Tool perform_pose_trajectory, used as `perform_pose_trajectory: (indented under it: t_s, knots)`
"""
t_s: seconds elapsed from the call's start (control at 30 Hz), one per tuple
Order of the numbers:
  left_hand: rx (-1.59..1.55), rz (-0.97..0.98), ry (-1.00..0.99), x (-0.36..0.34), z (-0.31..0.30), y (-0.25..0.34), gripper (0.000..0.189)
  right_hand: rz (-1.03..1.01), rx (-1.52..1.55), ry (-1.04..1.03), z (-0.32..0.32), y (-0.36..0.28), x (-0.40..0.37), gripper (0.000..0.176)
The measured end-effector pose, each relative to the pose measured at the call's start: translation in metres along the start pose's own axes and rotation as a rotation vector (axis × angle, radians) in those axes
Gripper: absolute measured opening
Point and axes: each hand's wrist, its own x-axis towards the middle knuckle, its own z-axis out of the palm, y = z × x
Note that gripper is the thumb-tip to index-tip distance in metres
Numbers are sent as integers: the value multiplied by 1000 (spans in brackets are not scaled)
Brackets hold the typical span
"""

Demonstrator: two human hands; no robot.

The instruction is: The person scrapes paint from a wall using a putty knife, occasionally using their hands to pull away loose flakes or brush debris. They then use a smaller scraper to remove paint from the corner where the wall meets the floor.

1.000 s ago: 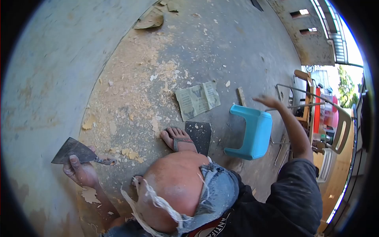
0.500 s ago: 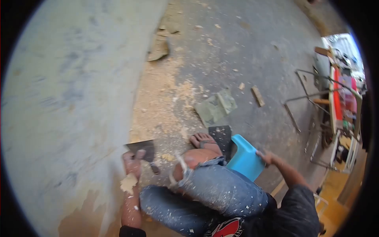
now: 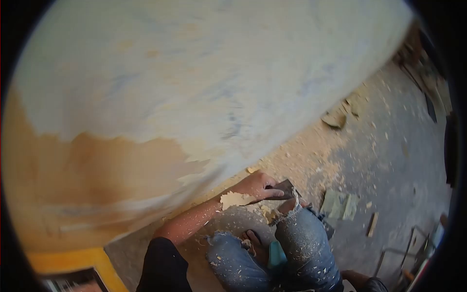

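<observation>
My left hand is closed around a dark flat-bladed scraper, low beside the foot of the wall. A pale flake of peeled paint lies on that wrist, and small chips speckle the forearm. The pale, scuffed wall fills the upper left; a bare brown patch with ragged edges shows where its coating is gone. Part of my right forearm appears at the bottom edge, but the hand itself is hidden. Between my knees shows a piece of a turquoise plastic stool.
Shavings and paint chips cover the grey floor along the wall. Curled peelings, a crumpled greenish sheet and a small wooden strip lie to the right. A metal frame stands at lower right; a yellow-framed opening is at lower left.
My view has swung left toward the wall. My right hand, which was on the turquoise stool, has left view; the stool now shows between my legs. The scraper remains in my left hand.
</observation>
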Motion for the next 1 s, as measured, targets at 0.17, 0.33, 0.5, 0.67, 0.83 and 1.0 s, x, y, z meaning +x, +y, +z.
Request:
perform_pose_trajectory:
  t_s: [0.17, 0.33, 0.5, 0.67, 0.83, 1.0]
  knots:
    - [96, -57, 384, -108, -24, 61, 52, -237, -881, -472, -105, -18, 145, 64]
    - [-61, -62, 724, -163, -8, 99, 32, -1036, 5, 677, -185, -303, -123, 32]
    - [-675, 254, 1107, -213, 20, 165, 25, -1614, 434, -33, -130, -358, -230, 45]
    - [-1104, 253, 1242, -200, 25, 159, 29, -1288, 187, -657, -97, -442, -313, 45]
    - [-345, -198, 1362, -259, 76, 104, 38, -1315, -25, -109, -103, -440, -320, 36]
    - [-836, -584, 1255, -295, 211, 51, 62, -1425, -94, 230, -186, -407, -305, 30]
